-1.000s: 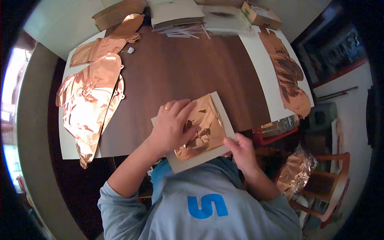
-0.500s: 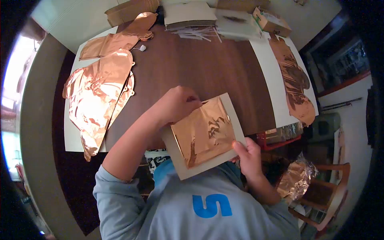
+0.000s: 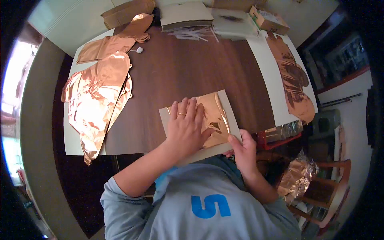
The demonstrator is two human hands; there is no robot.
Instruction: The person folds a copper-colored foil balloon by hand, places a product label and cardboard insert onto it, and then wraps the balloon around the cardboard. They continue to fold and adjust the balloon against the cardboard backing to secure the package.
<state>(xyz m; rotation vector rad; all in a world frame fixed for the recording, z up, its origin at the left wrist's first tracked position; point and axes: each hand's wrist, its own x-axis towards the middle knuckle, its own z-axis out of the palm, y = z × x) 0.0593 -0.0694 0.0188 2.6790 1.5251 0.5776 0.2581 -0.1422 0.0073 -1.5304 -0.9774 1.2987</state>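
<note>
A folded rose-gold foil balloon [image 3: 218,130] lies flat on a pale cardboard sheet [image 3: 230,104], which is held at the table's near edge, in front of my shirt. My left hand [image 3: 187,125] rests palm down on the foil, fingers stretched and slightly apart, hiding its left part. A ring shows on one finger. Gripping the sheet's lower right edge, my right hand [image 3: 245,154] has its thumb on top and its fingers underneath. Creases run through the foil near the left thumb and along its right side.
Flat foil balloons [image 3: 96,90] lie on the table's left; more foil [image 3: 290,72] lies on the right. At the back are a cardboard stack [image 3: 186,16], white strips [image 3: 196,34] and a small box [image 3: 268,20]. Crumpled foil [image 3: 298,178] sits on a wooden chair [image 3: 340,188].
My left hand has gone from pinching the foil's upper edge to lying flat on it. The sheet has tilted and shifted slightly, with my right hand still on its edge.
</note>
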